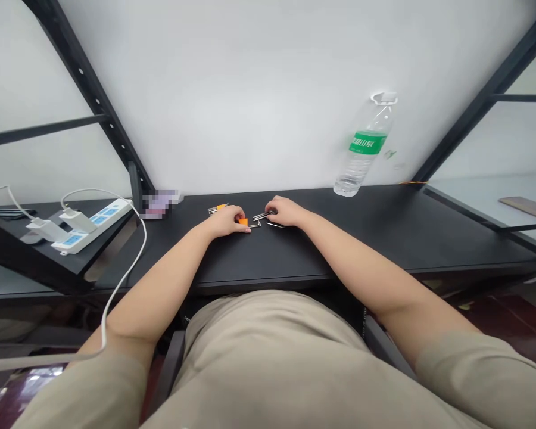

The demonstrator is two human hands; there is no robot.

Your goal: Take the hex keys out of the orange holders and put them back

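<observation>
My left hand (226, 221) is closed on an orange hex key holder (243, 221), pinched between thumb and fingers. An L-shaped metal key sticks out of it to the right. My right hand (287, 211) grips several thin metal hex keys (261, 215), their ends pointing left toward the holder. Below the right fingers a loose hex key (275, 225) lies on the black table (250, 259). Just behind the left hand rests another orange holder with hex keys (217, 208), partly covered by that hand.
A large water bottle with a green label (367, 143) stands against the white wall. At the left are a white power strip (93, 225) with plugs and a white cable (139, 244) crossing over my left arm. Black metal frames (116, 134) rise at both sides.
</observation>
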